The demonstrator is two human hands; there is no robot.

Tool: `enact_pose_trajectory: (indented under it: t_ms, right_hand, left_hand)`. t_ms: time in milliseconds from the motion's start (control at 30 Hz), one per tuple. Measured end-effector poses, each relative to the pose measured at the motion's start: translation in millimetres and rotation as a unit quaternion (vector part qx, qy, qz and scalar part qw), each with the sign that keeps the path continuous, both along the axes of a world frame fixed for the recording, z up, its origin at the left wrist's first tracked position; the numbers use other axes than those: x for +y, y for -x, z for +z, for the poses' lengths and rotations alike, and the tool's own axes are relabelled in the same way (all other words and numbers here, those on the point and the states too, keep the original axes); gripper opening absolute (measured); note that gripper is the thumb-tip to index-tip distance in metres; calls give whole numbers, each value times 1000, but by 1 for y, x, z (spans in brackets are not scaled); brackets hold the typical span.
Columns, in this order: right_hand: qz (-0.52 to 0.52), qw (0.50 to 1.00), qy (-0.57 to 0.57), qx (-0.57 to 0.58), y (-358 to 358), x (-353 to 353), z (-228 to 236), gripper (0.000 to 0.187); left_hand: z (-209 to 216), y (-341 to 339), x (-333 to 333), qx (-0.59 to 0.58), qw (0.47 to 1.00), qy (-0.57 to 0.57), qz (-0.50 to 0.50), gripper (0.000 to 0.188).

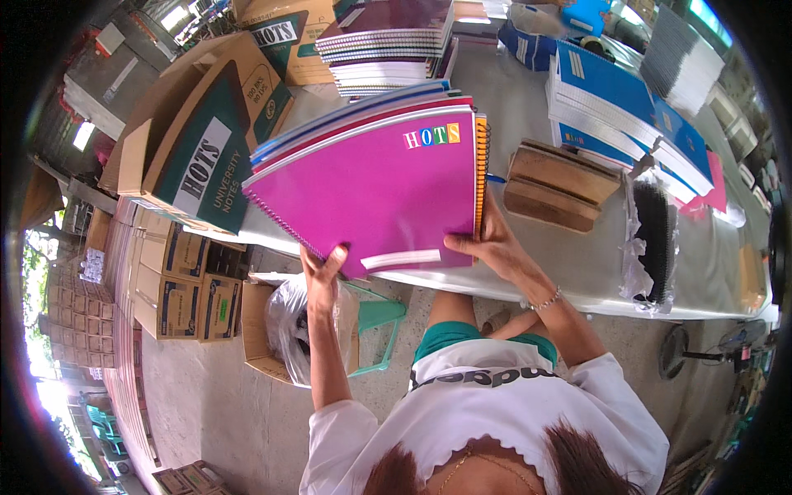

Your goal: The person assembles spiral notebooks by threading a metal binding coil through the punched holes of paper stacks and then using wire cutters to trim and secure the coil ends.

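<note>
Between my two hands is a stack of spiral notebooks (pixel 363 190), a bright pink cover uppermost and red, white and blue edges fanned out beneath it. My left hand (pixel 322 271) grips the lower left corner, thumb on the cover. At the lower right corner, my right hand (pixel 492 241) closes round the side, its thumb on the pink cover near an orange coil. The fingers under the stack are hidden. Just left of the stack stands an open cardboard box (pixel 186 157) with a green printed side. A brown wooden block (pixel 561 186) lies to the right of my right hand.
The table (pixel 569 285) bears a pile of purple notebooks (pixel 384 45) at the back and blue notebooks (pixel 610 99) at the right. Black coils (pixel 652 239) in torn wrapping sit at the right. On the floor are a plastic-lined carton (pixel 256 330) and a green stool (pixel 384 313).
</note>
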State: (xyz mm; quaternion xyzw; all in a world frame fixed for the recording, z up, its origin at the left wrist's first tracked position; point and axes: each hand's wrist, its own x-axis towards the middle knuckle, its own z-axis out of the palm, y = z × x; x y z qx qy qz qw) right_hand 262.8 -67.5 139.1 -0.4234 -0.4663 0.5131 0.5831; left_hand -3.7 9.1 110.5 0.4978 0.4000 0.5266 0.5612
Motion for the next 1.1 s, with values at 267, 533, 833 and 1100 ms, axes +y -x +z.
enact_pose_trajectory:
  t_ms: [267, 533, 833, 1100]
  right_hand:
    - [-50, 988, -23, -146, -3, 48, -36, 109]
    - [-53, 989, -81, -116, -2, 68, -44, 110]
    - [-7, 983, -84, -161, -17, 43, -53, 100]
    - [-44, 994, -60, -86, -21, 61, -18, 82]
  left_hand:
    - [-28, 5, 78, 37, 995, -34, -91, 87]
    - [-19, -8, 84, -19, 991, -77, -104, 77]
    - [-44, 10, 62, 139, 981, -30, -135, 43]
    - [-26, -14, 72, 73, 995, -60, -30, 57]
